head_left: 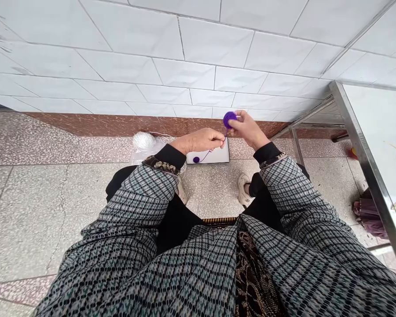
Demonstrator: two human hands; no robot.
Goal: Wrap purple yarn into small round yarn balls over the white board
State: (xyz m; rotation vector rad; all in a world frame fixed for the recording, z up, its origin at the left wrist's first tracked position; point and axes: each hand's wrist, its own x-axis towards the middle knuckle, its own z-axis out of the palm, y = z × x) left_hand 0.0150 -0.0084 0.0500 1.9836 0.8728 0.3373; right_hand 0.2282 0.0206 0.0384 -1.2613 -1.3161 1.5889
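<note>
Purple yarn ball (229,118) held up between two hands.
Right hand (247,128) grips the ball; left hand (199,141) pinches its purple strand (225,134) above a white board (214,156) on the floor.

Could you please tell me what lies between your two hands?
In the head view, a thin purple yarn strand runs from the left hand to the small purple yarn ball in the right hand.

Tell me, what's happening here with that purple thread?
A seated person holds a small purple yarn ball in the right hand. The left hand pinches the purple strand that runs from the ball down to a second, smaller purple ball lying on a white board on the floor. A white yarn ball in a clear bag sits beside the board.
</note>
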